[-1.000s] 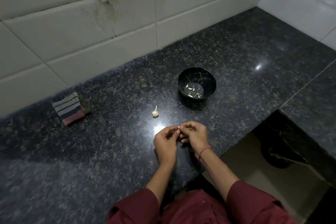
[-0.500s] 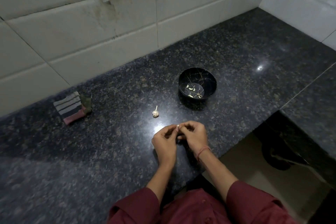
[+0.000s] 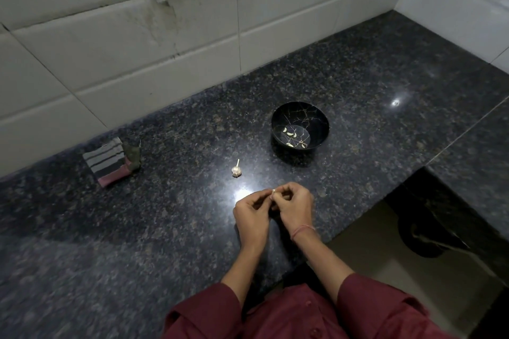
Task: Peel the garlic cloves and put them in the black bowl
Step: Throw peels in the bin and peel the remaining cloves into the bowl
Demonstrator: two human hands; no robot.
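Pinching a small pale garlic clove (image 3: 274,191), mostly hidden in the grip, the left hand (image 3: 252,210) and right hand (image 3: 295,208) sit near the round black bowl (image 3: 321,118); a striped folded cloth (image 3: 108,161) lies left of it.

The person wears a dark maroon shirt (image 3: 289,319) with matching buttons (image 3: 308,303) down its front. Its loose sleeves (image 3: 205,308) stop short of the wrists, leaving both forearms bare. Beyond the shirt's right sleeve (image 3: 385,308), just behind the right hand (image 3: 295,208), a thin band (image 3: 302,229), perhaps reddish thread, circles the wrist.
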